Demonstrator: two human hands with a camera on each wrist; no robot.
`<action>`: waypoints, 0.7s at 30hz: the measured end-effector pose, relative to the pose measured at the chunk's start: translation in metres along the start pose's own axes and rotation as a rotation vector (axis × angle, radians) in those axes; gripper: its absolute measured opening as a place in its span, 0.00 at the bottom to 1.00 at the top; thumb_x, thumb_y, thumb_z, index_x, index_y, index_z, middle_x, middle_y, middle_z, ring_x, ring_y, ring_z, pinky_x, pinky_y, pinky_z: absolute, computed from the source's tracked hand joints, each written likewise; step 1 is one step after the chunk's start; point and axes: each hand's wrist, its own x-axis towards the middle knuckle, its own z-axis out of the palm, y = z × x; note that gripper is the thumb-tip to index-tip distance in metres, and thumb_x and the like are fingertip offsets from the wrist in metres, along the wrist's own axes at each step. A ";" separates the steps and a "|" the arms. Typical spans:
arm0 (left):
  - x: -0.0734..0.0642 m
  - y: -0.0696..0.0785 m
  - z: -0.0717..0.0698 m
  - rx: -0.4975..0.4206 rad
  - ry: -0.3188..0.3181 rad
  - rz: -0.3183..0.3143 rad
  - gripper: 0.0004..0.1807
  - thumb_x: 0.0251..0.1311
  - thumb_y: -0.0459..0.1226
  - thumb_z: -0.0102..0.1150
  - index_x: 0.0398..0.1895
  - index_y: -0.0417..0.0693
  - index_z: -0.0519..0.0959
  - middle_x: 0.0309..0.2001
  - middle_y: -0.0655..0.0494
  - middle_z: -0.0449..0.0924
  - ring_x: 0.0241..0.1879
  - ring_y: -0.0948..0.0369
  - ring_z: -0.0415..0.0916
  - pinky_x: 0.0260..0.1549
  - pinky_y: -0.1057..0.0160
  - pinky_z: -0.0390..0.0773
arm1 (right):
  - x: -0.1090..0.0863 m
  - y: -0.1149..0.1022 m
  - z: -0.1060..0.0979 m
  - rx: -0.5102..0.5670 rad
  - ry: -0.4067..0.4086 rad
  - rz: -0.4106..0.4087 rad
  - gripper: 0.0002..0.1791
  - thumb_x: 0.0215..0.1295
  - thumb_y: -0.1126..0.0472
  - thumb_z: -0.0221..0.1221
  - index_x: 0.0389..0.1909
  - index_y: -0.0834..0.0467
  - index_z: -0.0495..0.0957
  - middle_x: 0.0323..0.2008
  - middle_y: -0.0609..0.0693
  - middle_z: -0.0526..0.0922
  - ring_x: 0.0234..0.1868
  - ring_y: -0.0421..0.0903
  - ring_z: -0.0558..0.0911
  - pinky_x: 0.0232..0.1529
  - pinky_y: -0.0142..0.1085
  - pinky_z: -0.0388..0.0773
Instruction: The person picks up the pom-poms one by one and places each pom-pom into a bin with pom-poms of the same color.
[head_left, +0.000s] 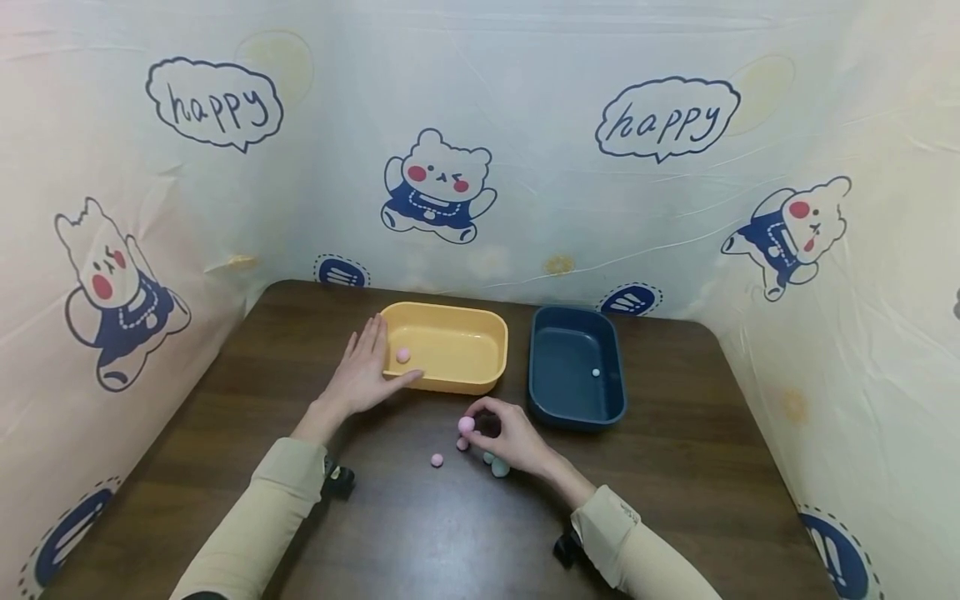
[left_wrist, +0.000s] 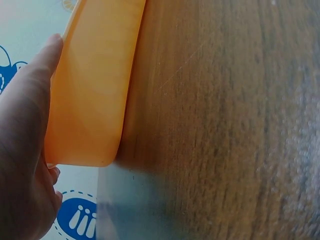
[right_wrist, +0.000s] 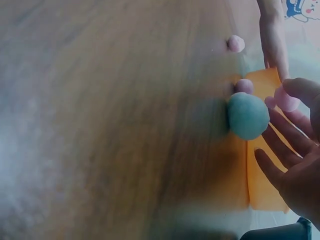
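My left hand [head_left: 363, 372] rests against the left end of the yellow tray [head_left: 442, 387], fingers straight and thumb spread along its front edge. A pink ball [head_left: 403, 355] lies inside that tray. Between thumb and index finger, my right hand [head_left: 517, 437] pinches another pink ball [head_left: 467, 425] just above the table. Below it sits a smaller pink ball [head_left: 462, 444], and a further pink one [head_left: 437, 460] lies to the left. A large green ball [right_wrist: 248, 116] and a smaller green ball [head_left: 488, 457] are beside the right hand's fingers.
To the right of the yellow tray stands a dark blue tray [head_left: 576, 420] holding a small white ball [head_left: 596, 372]. Both trays are on a dark wooden table [head_left: 405, 533]. A printed cloth [head_left: 540, 200] hangs behind and at both sides.
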 end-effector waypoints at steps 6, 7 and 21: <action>0.000 0.001 -0.001 -0.002 0.004 0.006 0.74 0.65 0.80 0.51 0.90 0.34 0.34 0.91 0.37 0.29 0.91 0.38 0.35 0.88 0.31 0.40 | -0.002 0.002 -0.001 -0.030 0.012 0.002 0.14 0.74 0.61 0.71 0.56 0.58 0.84 0.51 0.54 0.93 0.53 0.53 0.89 0.61 0.55 0.87; 0.000 0.001 -0.001 -0.002 0.005 0.008 0.74 0.65 0.80 0.51 0.90 0.34 0.34 0.91 0.37 0.29 0.91 0.37 0.35 0.88 0.31 0.40 | -0.002 0.002 -0.001 -0.031 0.014 -0.001 0.14 0.74 0.60 0.71 0.56 0.58 0.84 0.50 0.54 0.93 0.53 0.52 0.89 0.61 0.54 0.88; 0.000 0.002 -0.001 -0.003 0.007 0.013 0.73 0.67 0.79 0.52 0.90 0.33 0.35 0.91 0.37 0.27 0.91 0.36 0.35 0.88 0.31 0.40 | 0.001 -0.003 -0.005 0.012 0.018 -0.029 0.14 0.75 0.61 0.70 0.56 0.58 0.82 0.51 0.54 0.93 0.58 0.54 0.90 0.66 0.56 0.86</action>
